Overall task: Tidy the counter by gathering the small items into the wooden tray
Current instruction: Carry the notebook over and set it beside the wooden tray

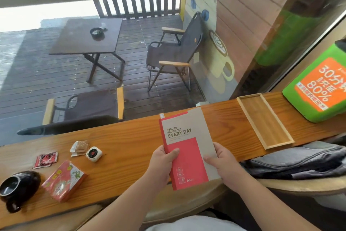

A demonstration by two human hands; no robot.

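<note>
— Where was the red and grey paperback notebook (187, 148)?

— Held above the near edge of the long orange-brown wooden counter (121, 142), the left hand (162, 163) clamped on its left edge and the right hand (224, 163) closed on its right edge.

— And the shallow rectangular pale wooden tray (289, 138)?

— It lay toward the counter's right end, beside a green and orange box (318, 88).

— The small items?

— Toward the left end: a small white round-faced gadget (93, 153), tan sachets (79, 148), a red and black packet (45, 159), a red printed paper pack (64, 180), and a black ceramic cup (17, 187) at the far left.
</note>
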